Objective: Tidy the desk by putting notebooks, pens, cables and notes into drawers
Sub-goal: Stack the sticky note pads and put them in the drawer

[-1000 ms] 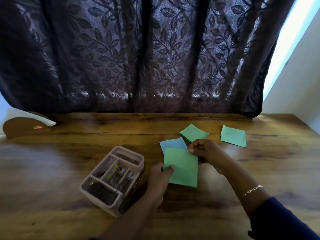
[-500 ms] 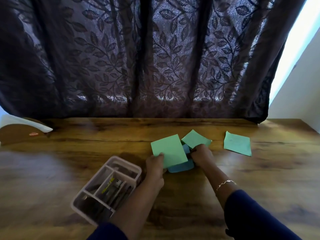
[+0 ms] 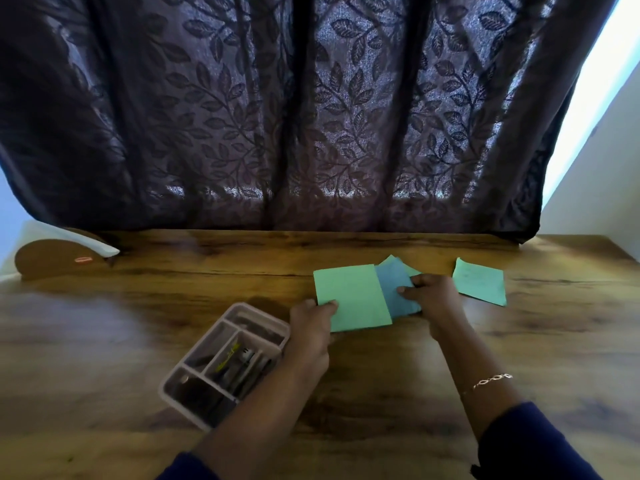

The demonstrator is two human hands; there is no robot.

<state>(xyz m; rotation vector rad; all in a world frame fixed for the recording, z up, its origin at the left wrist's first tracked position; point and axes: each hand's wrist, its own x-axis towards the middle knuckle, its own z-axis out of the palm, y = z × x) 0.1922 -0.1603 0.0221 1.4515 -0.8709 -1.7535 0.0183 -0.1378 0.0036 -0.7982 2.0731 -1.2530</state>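
Note:
On the wooden desk [image 3: 104,327] my left hand [image 3: 310,332] pinches the lower left corner of a large green note [image 3: 351,297]. Tucked partly under its right edge is a blue note [image 3: 396,289], which my right hand [image 3: 431,297] grips, thumb on top. A small green note [image 3: 393,262] peeks out behind the blue one. Another green note [image 3: 479,280] lies flat to the right, apart from my hands. A white divided organizer tray [image 3: 258,311] with pens and small items stands just left of my left wrist.
A dark leaf-patterned curtain [image 3: 277,116] hangs along the desk's back edge. A brown rounded holder with a white sheet [image 3: 55,259] sits at the far left. A pale wall [image 3: 595,188] rises at the right.
My left hand has carried the large green note up and back beside the blue one. My right hand has taken hold of the blue note and brought it against the green note.

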